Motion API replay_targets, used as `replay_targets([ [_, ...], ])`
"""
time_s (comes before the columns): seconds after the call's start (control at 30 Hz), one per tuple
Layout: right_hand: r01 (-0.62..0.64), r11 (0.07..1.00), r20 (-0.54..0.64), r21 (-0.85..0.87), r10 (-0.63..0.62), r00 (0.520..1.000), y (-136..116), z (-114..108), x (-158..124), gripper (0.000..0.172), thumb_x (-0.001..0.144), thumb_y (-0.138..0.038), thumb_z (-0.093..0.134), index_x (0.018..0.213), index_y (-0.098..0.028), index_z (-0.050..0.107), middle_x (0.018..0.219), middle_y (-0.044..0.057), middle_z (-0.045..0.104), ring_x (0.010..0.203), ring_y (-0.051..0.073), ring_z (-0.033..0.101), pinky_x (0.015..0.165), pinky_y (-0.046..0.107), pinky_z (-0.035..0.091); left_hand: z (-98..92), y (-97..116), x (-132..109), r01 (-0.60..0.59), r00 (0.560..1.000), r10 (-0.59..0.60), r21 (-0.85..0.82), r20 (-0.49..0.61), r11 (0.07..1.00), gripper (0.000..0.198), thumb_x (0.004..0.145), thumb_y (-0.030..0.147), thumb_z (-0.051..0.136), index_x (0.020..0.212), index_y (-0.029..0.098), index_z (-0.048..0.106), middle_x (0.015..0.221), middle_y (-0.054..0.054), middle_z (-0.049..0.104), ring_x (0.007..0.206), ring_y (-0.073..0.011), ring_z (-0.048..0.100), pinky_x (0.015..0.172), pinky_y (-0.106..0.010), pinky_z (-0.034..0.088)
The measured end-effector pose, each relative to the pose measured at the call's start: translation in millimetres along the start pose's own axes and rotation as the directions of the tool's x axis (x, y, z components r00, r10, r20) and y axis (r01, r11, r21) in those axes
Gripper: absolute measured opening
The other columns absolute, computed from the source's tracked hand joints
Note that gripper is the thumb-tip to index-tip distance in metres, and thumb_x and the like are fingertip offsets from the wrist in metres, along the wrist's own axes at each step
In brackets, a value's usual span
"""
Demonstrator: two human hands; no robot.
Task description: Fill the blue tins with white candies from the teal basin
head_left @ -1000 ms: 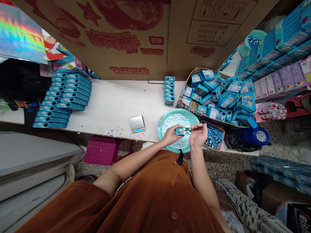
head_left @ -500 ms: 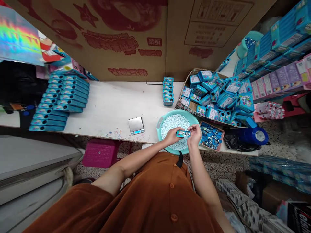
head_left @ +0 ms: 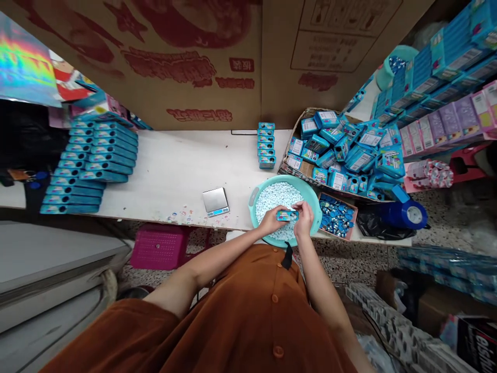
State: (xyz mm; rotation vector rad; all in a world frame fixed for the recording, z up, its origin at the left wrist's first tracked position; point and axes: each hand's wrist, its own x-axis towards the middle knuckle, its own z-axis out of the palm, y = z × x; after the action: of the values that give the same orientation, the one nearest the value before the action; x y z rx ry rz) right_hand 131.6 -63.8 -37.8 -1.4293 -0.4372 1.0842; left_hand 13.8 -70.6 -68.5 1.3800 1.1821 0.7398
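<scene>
My left hand (head_left: 271, 219) is closed around the left end of a small blue tin box (head_left: 286, 215), held over a turquoise basin (head_left: 254, 199). White pellets (head_left: 277, 194), which look like small candies, fill the basin. My right hand (head_left: 304, 217) is at the tin's right end, its fingers bent and pinched close to the top face. Whatever is between those fingers is too small to make out. Right of the basin, a shallow box of round blue and silver caps (head_left: 336, 215) sits close to my right hand.
A small digital scale (head_left: 216, 201) lies left of the basin. Behind it stands a short row of blue tins (head_left: 266, 146). A carton of jumbled blue tins (head_left: 345, 150) fills the back right, and stacked tins (head_left: 97, 153) stand at the left. A large cardboard box (head_left: 202, 62) walls off the back.
My right hand has turned inward, its fingers going from loosely raised to pinched at the tin's top. The tin has shifted slightly left with my left hand.
</scene>
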Motion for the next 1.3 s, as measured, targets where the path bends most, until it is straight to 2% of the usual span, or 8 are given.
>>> replay_targets([
  [0.37,0.042,0.999,-0.014,0.003,-0.042,0.999,-8.2,-35.7,-11.8,0.026,0.075,-0.037,0.058,0.089,-0.016,0.063,0.082,0.003,0.066,0.083,0.015,0.062,0.087,0.035,0.045,-14.4,27.4,-6.8,-0.145,0.989,0.141,-0.209,-0.032,0.967,0.035,0.071,0.022,0.071,0.103,0.017,0.059,0.113,-0.009,0.064,0.110,-0.0192,0.058,0.097,-0.033,0.043],
  [0.5,0.009,0.998,-0.026,-0.067,-0.011,1.000,-2.5,-44.7,-13.3,0.032,0.076,-0.039,0.057,0.097,-0.016,0.063,0.079,0.002,0.065,0.082,0.015,0.063,0.087,0.038,0.046,-18.4,17.5,-5.2,-0.083,0.991,0.061,-0.192,-0.117,0.978,0.035,0.068,0.023,0.073,0.099,0.016,0.059,0.109,-0.010,0.065,0.105,-0.0200,0.061,0.092,-0.034,0.046],
  [0.63,-0.040,0.990,-0.015,-0.136,0.038,0.999,11.9,-51.1,-17.7,0.039,0.075,-0.043,0.057,0.102,-0.015,0.062,0.080,0.003,0.065,0.081,0.015,0.062,0.086,0.038,0.047,-28.1,18.0,-12.1,-0.066,0.994,0.051,-0.162,-0.096,0.985,0.036,0.069,0.024,0.073,0.101,0.017,0.059,0.108,-0.008,0.065,0.104,-0.0196,0.060,0.092,-0.033,0.046],
  [0.77,-0.083,0.982,-0.013,-0.168,0.082,0.997,24.2,-52.7,-21.5,0.041,0.074,-0.043,0.058,0.104,-0.015,0.062,0.079,0.002,0.064,0.080,0.015,0.062,0.085,0.037,0.048,-56.9,25.9,-12.2,-0.101,0.976,0.097,-0.012,-0.196,0.995,0.037,0.070,0.027,0.072,0.103,0.019,0.060,0.112,-0.008,0.062,0.108,-0.0208,0.057,0.095,-0.036,0.044],
  [0.93,-0.099,0.972,-0.054,-0.212,0.090,0.995,33.5,-54.1,-21.2,0.039,0.072,-0.043,0.061,0.100,-0.016,0.065,0.077,0.001,0.065,0.076,0.015,0.062,0.081,0.034,0.049,-119.4,11.4,33.7,0.012,0.839,0.171,0.333,-0.516,0.943,0.038,0.066,0.032,0.075,0.101,0.023,0.062,0.106,-0.005,0.059,0.104,-0.0212,0.055,0.093,-0.036,0.043],
  [1.0,-0.109,0.969,-0.075,-0.220,0.095,0.993,37.4,-55.6,-21.1,0.038,0.071,-0.043,0.061,0.098,-0.017,0.066,0.076,0.002,0.065,0.075,0.015,0.062,0.080,0.034,0.050,-141.4,-3.7,61.7,0.028,0.851,0.187,0.399,-0.490,0.916,0.038,0.066,0.033,0.075,0.100,0.022,0.062,0.101,-0.005,0.062,0.099,-0.0211,0.056,0.090,-0.035,0.044],
  [1.1,-0.126,0.962,-0.096,-0.243,0.105,0.990,45.7,-59.1,-22.0,0.037,0.071,-0.044,0.061,0.097,-0.018,0.066,0.076,0.002,0.065,0.073,0.016,0.062,0.078,0.034,0.050,-157.7,-29.1,98.7,0.029,0.922,0.157,0.468,-0.353,0.883,0.039,0.063,0.030,0.077,0.098,0.021,0.063,0.097,-0.005,0.064,0.095,-0.0213,0.058,0.086,-0.034,0.045],
  [1.3,-0.160,0.936,-0.124,-0.313,0.127,0.984,67.1,-67.0,-22.1,0.037,0.068,-0.049,0.062,0.091,-0.020,0.066,0.073,0.002,0.066,0.069,0.019,0.063,0.072,0.033,0.051,-138.7,-64.1,136.9,-0.098,0.984,0.161,0.531,-0.073,0.842,0.042,0.066,0.012,0.068,0.105,0.021,0.060,0.107,-0.005,0.058,0.099,-0.0201,0.057,0.086,-0.031,0.047],
])
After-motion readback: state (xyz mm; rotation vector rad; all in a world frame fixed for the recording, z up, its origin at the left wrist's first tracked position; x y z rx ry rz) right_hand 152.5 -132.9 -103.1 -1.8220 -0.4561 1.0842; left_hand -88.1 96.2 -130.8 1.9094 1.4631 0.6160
